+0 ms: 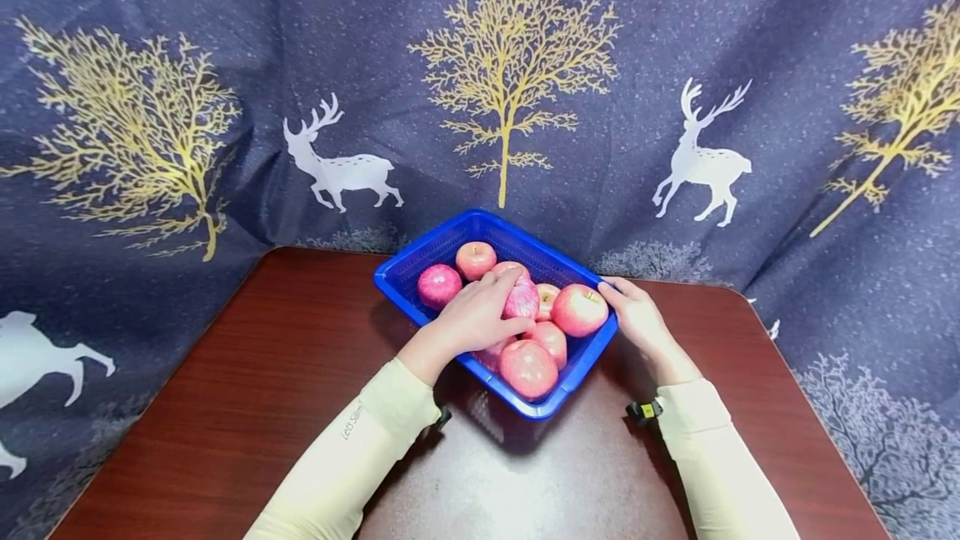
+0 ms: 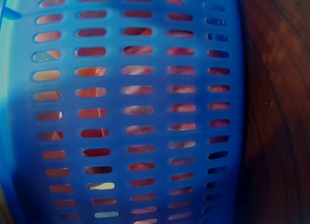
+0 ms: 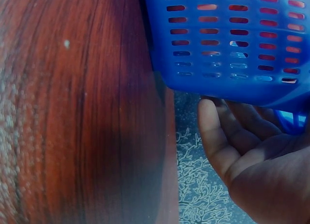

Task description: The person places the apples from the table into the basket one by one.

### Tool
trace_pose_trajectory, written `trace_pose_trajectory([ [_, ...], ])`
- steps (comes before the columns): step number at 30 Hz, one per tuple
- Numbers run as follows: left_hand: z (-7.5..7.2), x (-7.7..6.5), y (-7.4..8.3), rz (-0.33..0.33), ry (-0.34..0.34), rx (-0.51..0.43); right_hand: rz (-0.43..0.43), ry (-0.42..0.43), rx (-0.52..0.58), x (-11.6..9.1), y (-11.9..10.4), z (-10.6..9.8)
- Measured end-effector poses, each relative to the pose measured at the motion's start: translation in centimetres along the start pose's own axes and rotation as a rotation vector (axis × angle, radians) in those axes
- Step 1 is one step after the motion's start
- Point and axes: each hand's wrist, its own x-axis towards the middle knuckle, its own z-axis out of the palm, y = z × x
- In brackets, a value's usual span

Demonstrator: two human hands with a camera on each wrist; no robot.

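A blue plastic basket with slotted walls stands at an angle on the table and holds several red apples. The left hand reaches over the basket's near side and grips a streaked red apple in the middle, thumb on the near side and fingers over the far side. At the right corner, the right hand holds the basket's rim; its fingers curl against the outside in the right wrist view. The left wrist view shows only the basket's slotted wall and table, with the left hand out of sight.
The brown wooden table extends on both sides of the basket. Behind its back edge hangs a dark blue cloth printed with trees and deer. A large apple lies in the right corner near the right hand.
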Motion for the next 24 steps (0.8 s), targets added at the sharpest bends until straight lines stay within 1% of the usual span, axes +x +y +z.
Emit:
trace_pose_trajectory([
  [5, -0.3, -0.2, 0.1, -0.033, 0.002, -0.019, 0.001, 0.003, 0.008, 0.0, 0.0, 0.1],
  [10, -1.1, -0.6, -0.1, -0.076, 0.009, -0.067, -0.008, 0.0, 0.009, 0.1, -0.1, 0.1],
  [12, -1.5, -0.8, -0.4, -0.074, 0.023, -0.086, -0.009, -0.001, 0.01, 0.1, -0.1, 0.1],
  [14, -1.9, -1.0, -0.8, -0.061, 0.055, -0.098, -0.011, -0.003, 0.008, 0.1, -0.1, 0.0],
  [17, -2.6, -1.3, -1.5, -0.037, 0.126, -0.118, -0.009, 0.002, 0.007, 0.1, 0.0, -0.1],
  [20, -3.1, -1.8, -2.4, -0.05, 0.191, -0.12, -0.005, 0.006, 0.004, 0.0, 0.1, -0.2],
  [24, -3.8, -2.4, -3.4, -0.094, 0.232, -0.122, 0.012, 0.008, 0.009, -0.3, 0.0, -0.5],
])
